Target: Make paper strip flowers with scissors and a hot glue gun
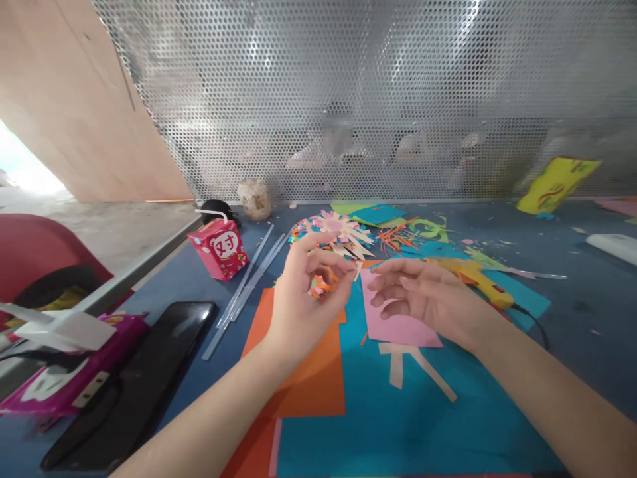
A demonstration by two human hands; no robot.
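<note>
My left hand [313, 279] is raised over the papers, thumb and fingertips pinched on a small cream paper piece [357, 270]. Facing it from the right, my right hand [423, 292] has its fingers loosely curved and apart, with nothing in them. Below my right hand lies a pink paper sheet [398, 332], on top of a large blue paper sheet [418, 431]. Orange paper [308, 378] lies under my left wrist. Cream paper strips [397, 368] rest on the blue sheet. Beyond my hands sit fringed paper flowers [333, 226], partly hidden by my left hand.
A yellow glue gun [490, 285] with a black cord lies right. On the left are clear glue sticks [249, 279], a red drink carton [219, 249] with a straw, a black phone [134, 385] and a white plug [67, 328]. Orange paper shreds [398, 236] lie before a perforated metal panel [348, 99].
</note>
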